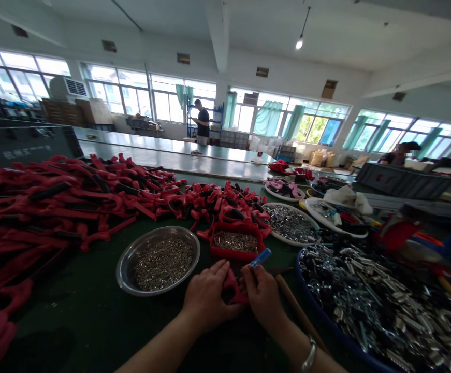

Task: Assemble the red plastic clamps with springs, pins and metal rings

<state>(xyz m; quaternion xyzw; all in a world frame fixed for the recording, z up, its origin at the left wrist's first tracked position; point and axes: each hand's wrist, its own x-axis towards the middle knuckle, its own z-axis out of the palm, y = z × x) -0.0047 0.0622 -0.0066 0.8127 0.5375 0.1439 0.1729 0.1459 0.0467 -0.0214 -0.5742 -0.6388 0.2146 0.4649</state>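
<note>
My left hand (pixel 206 296) and my right hand (pixel 263 296) meet low in the middle of the view, over the dark green table (pixel 89 316). Both are closed on a small red plastic part (pixel 231 291) held between them. A small blue tool (pixel 261 257) sticks up from my right hand's fingers. Just beyond my left hand sits a round steel bowl (pixel 129 259) of small metal pieces. Beyond my right hand is a red tray (pixel 236 242) of metal pins.
A big heap of red and black plastic handles (pixel 54 202) covers the left. A blue basin (pixel 384 305) of metal parts is at the right, with plates of parts (pixel 291 224) behind it. A wooden stick (pixel 297 308) lies by my right wrist. People stand far back.
</note>
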